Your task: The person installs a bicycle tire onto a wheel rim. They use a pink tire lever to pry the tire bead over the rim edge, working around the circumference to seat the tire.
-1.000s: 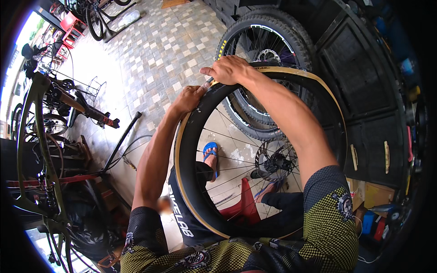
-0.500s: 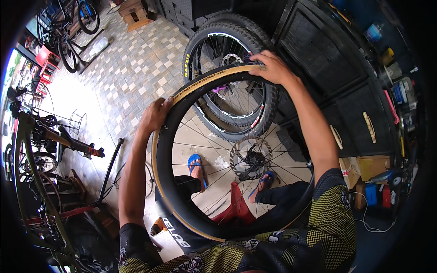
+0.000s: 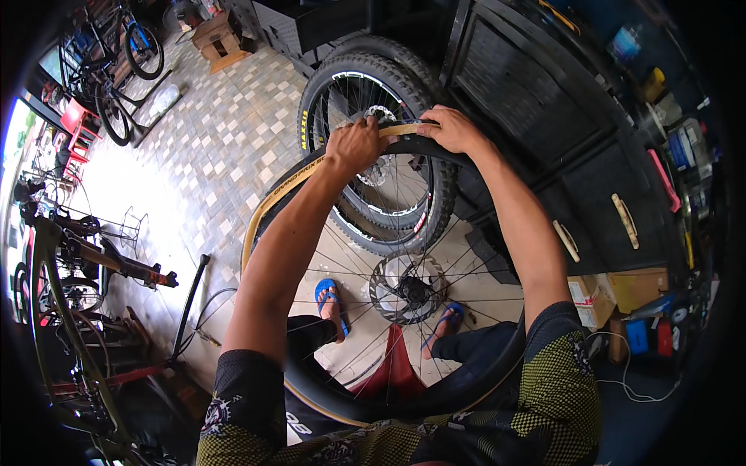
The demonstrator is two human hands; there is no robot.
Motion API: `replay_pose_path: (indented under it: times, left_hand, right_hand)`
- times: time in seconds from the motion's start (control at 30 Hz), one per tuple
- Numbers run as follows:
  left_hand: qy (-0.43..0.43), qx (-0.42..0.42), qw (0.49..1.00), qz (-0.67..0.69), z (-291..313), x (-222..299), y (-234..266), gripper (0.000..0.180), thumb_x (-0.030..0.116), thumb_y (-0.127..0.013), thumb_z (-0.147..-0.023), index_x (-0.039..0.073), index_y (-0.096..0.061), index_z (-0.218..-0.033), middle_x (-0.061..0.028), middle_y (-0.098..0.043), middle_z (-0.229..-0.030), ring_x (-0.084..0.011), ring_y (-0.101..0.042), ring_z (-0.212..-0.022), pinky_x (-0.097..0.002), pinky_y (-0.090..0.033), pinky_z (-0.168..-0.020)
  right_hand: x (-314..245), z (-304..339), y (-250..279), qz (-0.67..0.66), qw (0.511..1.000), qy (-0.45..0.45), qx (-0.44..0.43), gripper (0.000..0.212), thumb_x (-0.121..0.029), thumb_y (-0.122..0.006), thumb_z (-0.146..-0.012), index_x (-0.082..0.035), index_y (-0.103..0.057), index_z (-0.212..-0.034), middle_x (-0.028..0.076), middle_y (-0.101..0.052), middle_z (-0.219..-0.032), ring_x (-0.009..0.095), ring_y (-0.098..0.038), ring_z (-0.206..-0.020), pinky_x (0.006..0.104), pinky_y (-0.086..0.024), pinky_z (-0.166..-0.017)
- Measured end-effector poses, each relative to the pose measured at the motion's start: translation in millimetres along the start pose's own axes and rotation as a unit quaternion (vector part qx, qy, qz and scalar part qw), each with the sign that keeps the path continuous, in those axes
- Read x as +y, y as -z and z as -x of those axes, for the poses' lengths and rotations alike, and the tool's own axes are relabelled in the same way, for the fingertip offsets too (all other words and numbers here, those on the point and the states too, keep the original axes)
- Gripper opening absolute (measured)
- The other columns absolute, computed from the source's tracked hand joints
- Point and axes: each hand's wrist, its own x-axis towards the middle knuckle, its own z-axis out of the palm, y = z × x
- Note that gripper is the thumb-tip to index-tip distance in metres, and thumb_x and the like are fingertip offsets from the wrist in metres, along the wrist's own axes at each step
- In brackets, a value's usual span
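A spoked bicycle wheel with a black rim (image 3: 474,380) stands upright against my body, between my legs. Its tan-walled tyre (image 3: 299,177) runs around the rim and bulges outward at the left. At the wheel's top, my left hand (image 3: 356,146) is closed over the tyre, its thumb side toward the other hand. A short stretch of tan sidewall separates it from my right hand (image 3: 451,130), which pinches the tyre with thumb and fingers. Through the spokes show the hub (image 3: 413,290) and a disc brake rotor (image 3: 381,301).
Two wheels with knobbly tyres (image 3: 444,206) lean beyond my hands, beside a black cabinet (image 3: 536,109). A red stand or stool part (image 3: 395,365) is between my feet. Bicycle frames (image 3: 43,272) line the left; cardboard boxes (image 3: 637,287) sit at the right.
My left hand has slid from the wheel's upper left to its top, close to my right hand. The right hand still grips there; the tyre at the left now stands out more.
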Motion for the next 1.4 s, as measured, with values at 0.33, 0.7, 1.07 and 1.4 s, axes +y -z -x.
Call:
replay_pose_path:
  times: [0.33, 0.7, 1.07, 1.4]
  left_hand:
    - [0.011, 0.014, 0.999, 0.033, -14, -15, -6, 0.066, 0.064, -0.048, -0.106, 0.003, -0.07, -0.117, -0.0302, -0.075, -0.101, -0.0498, -0.073, -0.101, -0.0598, -0.056, -0.09]
    - [-0.037, 0.059, 0.996, 0.06, -30, -28, -21, 0.067, 0.064, -0.053, -0.105, 0.0, -0.075, -0.098, -0.028, -0.073, -0.082, -0.0486, -0.074, -0.085, -0.0579, -0.057, -0.079]
    - [-0.076, 0.049, 0.993, 0.082, -20, -36, -18, 0.058, 0.058, -0.056, -0.105, 0.002, -0.071, -0.109, -0.0279, -0.074, -0.089, -0.049, -0.073, -0.093, -0.0581, -0.055, -0.085]
    - [-0.029, 0.087, 0.995, 0.025, 12, -52, -28, 0.039, 0.038, -0.056, -0.108, -0.001, -0.058, -0.112, -0.0273, -0.075, -0.101, -0.0492, -0.073, -0.093, -0.0588, -0.058, -0.079]
  right_hand:
    - [-9, -16, 0, -0.009, 0.994, -0.107, -0.019, 0.051, -0.052, -0.076, -0.094, -0.009, -0.078, -0.121, 0.019, -0.076, -0.118, 0.035, -0.072, -0.112, 0.0442, -0.054, -0.1]
    - [-14, -37, 9, 0.029, 0.977, -0.175, -0.12, 0.046, -0.052, -0.078, -0.093, -0.01, -0.082, -0.11, 0.016, -0.079, -0.112, 0.032, -0.074, -0.101, 0.0421, -0.056, -0.094]
    - [-80, 0, 23, 0.206, 0.975, -0.057, 0.064, 0.046, -0.051, -0.077, -0.091, -0.018, -0.08, -0.124, 0.015, -0.074, -0.13, 0.031, -0.053, -0.138, 0.0509, -0.035, -0.119]
    - [-62, -43, -9, -0.017, 0.992, 0.072, -0.103, 0.038, -0.033, -0.072, -0.099, -0.004, -0.071, -0.124, 0.023, -0.075, -0.119, 0.042, -0.069, -0.117, 0.0488, -0.052, -0.099]
